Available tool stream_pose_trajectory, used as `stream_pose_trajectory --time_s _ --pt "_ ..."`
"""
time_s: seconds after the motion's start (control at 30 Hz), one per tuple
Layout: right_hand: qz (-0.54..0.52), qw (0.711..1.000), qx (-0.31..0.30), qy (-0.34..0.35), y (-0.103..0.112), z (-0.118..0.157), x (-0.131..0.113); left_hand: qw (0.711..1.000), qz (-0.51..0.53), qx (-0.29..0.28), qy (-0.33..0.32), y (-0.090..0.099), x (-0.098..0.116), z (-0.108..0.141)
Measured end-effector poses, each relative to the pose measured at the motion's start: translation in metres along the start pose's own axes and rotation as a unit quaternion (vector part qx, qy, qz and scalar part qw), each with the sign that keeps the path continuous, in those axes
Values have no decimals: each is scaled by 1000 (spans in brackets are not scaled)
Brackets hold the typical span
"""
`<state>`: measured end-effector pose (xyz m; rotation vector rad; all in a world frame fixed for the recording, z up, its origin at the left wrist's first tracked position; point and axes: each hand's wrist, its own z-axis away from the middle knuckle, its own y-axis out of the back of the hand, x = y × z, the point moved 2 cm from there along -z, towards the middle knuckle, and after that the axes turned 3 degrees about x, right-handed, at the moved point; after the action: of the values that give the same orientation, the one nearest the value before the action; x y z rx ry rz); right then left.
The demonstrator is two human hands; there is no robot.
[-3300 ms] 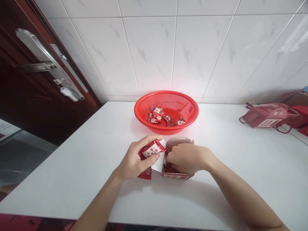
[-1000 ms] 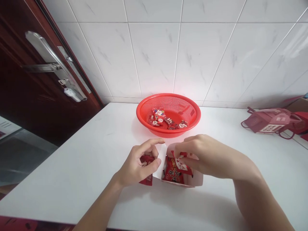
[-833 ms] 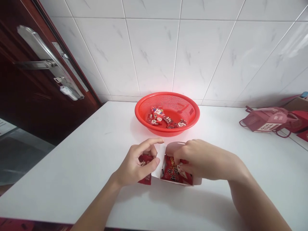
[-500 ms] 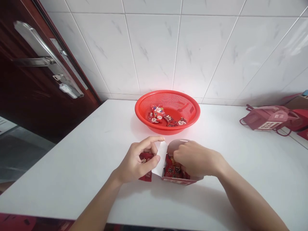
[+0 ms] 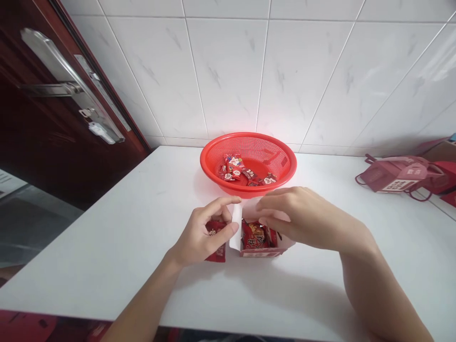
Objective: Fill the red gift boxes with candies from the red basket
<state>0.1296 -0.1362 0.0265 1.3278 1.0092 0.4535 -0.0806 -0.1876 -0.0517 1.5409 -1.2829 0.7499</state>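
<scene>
A small red paper box (image 5: pixel 261 253) stands on the white table with its top open, and several red-wrapped sweets (image 5: pixel 254 236) show inside. My left hand (image 5: pixel 203 235) has thumb and fingers curled at the box's raised white flap (image 5: pixel 236 230), gripping it. Another red sweet packet (image 5: pixel 217 254) shows between and below that hand's fingers; whether it is held or lies on the table I cannot tell. Over the box's right side hovers my right hand (image 5: pixel 302 216), fingers and thumb apart, nothing visible between them. It partly hides the box's far side.
A red mesh basket (image 5: pixel 249 188) holding several small wrapped packets stands behind the box, near the tiled wall (image 5: pixel 228 76). At the far right lies a folded-up red box (image 5: pixel 399 174) with cord handles. A dark door (image 5: pixel 32 123) borders the left.
My right hand has risen out of the box, and its fingers have spread. The box has shifted slightly away from me, while my left hand keeps its grip at the flap.
</scene>
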Motion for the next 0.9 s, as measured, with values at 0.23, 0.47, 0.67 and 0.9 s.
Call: stream_pose_trajectory --time_s 0.23,0.47,0.67,0.9 --pt "-171 972 152 52 -25 -8 -31 960 169 216 52 7 2 -3" --pt "-136 965 202 102 -64 -24 -45 927 244 284 10 3 5 2" --pt "-307 908 282 39 -47 -26 -30 932 261 250 -39 1 3 0" --pt "-370 882 293 12 -25 -26 -6 957 229 175 -26 0 3 -4"
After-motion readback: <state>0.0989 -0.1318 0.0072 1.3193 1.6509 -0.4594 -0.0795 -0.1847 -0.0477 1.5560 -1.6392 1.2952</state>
